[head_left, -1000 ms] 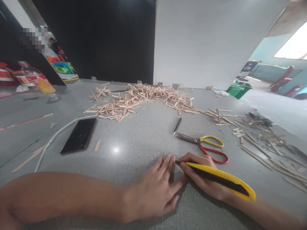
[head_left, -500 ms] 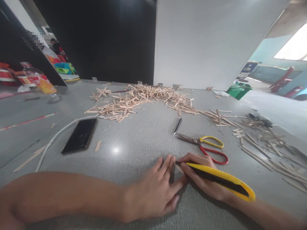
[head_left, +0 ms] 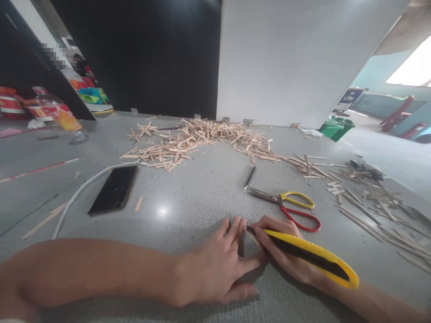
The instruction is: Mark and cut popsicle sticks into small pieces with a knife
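My left hand (head_left: 224, 264) lies low over the table with its fingers spread. Its fingertips pin a thin wooden stick (head_left: 253, 238) against the tabletop; part of the stick is hidden. In my right hand (head_left: 286, 246) is a yellow and black utility knife (head_left: 313, 255). The knife's front end meets the stick beside my left fingertips, and the blade edge is too small to make out. Just beyond my right hand lie scissors (head_left: 279, 198) with one yellow and one red handle. A dark pen-like tool (head_left: 250, 177) rests near their tips.
A heap of wooden sticks (head_left: 202, 137) spreads along the back, below a black and white panel (head_left: 269, 58). More strips (head_left: 387, 211) lie at right. On the left are a phone (head_left: 114, 188), a white cable (head_left: 77, 193) and a plastic bottle (head_left: 63, 116).
My left hand's thumb has stretched out slightly to the right. The knife's rear end has dipped a little. The view has shifted slightly; the other things stay in place.
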A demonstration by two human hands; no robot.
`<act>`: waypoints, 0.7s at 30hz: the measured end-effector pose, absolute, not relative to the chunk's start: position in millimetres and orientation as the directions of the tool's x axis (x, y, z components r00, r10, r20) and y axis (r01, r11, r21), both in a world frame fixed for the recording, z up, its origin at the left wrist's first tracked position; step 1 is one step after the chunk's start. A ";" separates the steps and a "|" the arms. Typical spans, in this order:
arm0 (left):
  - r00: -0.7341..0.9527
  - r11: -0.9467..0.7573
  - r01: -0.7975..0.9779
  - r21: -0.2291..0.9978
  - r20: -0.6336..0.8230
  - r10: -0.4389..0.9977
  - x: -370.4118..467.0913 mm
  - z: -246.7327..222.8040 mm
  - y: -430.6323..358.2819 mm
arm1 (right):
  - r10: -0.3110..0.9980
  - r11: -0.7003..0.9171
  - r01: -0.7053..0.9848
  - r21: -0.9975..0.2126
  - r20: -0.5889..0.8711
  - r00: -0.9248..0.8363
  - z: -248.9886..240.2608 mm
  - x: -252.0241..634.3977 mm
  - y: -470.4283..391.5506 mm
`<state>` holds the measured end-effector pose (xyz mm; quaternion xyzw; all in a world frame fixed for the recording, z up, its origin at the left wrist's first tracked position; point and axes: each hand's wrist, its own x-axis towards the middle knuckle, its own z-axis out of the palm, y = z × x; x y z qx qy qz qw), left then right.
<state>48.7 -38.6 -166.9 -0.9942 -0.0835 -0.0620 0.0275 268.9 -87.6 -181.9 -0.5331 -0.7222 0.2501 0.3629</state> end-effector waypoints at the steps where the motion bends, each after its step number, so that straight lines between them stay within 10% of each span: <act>1: 0.979 -0.984 0.169 -0.053 0.121 0.162 48.7 -166.6 -38.6 | 0.948 0.317 0.583 -0.748 0.267 -0.173 -182.1 268.4 -87.6; 21: 0.977 -0.954 0.194 -0.226 0.127 0.169 51.3 -167.1 -46.2 | 0.946 0.323 0.614 -0.721 0.274 -0.176 -184.8 267.6 -87.1</act>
